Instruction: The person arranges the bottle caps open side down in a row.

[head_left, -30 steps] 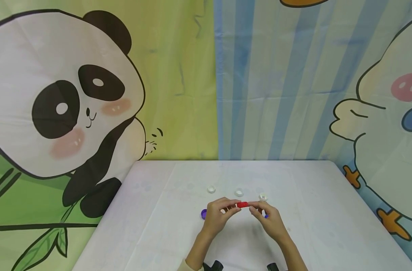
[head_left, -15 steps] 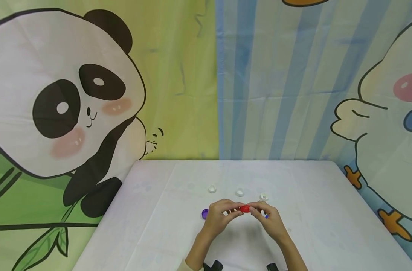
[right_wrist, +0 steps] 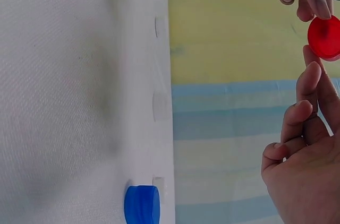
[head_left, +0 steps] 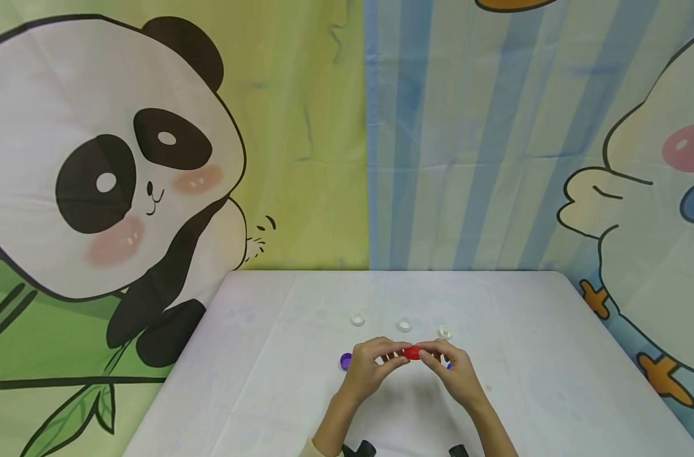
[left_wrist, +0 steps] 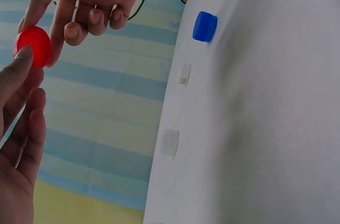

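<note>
A round red bottle cap (head_left: 412, 352) is up in the air between my two hands. My left hand (head_left: 366, 368) pinches it, thumb (left_wrist: 21, 59) on its flat face. From the other side, my right hand (head_left: 451, 371) holds the cap's edge between index finger and thumb. Its remaining fingers are loosely bent in the right wrist view. A blue bottle cap (right_wrist: 142, 204) sits on the table close to the right hand, mostly covered by it in the head view. Beside the left hand lies a purple cap (head_left: 345, 362), partly hidden.
Farther back on the white table (head_left: 267, 381) is a row of small whitish round pieces: a left one (head_left: 357, 319), a middle one (head_left: 404, 325) and a right one (head_left: 445, 332). Behind the table hangs a printed cloth (head_left: 301, 158) with a panda on it.
The red bottle cap has come slightly lower and turned from edge-on to show more of its face. My right thumb has closed onto it; during the last half second little has moved.
</note>
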`<state>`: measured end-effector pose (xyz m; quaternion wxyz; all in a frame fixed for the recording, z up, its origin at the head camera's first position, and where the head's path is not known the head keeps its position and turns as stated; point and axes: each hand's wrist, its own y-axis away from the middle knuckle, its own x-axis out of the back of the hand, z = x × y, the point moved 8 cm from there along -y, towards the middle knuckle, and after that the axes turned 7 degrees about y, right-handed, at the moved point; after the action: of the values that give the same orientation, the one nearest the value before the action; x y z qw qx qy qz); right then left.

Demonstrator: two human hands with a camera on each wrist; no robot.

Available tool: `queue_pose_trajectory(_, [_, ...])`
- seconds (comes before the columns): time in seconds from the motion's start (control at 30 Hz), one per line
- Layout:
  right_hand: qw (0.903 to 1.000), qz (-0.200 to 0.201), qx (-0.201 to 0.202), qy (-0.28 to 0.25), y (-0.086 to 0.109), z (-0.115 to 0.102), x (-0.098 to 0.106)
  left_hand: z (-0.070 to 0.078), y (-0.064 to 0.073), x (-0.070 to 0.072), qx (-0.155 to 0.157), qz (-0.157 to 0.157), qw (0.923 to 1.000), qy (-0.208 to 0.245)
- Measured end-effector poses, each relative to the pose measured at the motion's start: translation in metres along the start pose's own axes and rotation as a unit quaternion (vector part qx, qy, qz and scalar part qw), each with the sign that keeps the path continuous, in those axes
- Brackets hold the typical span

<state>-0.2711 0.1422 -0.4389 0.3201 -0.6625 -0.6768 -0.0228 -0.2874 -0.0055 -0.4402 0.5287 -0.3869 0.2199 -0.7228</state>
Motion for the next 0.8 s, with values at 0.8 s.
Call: queue_pose_trajectory(0.8, [0.9941,0.055,0.094,0.008,0.0,-0.011,0.002,-0.005,0.002,0.004,0.025,0.019,0.999,-0.032])
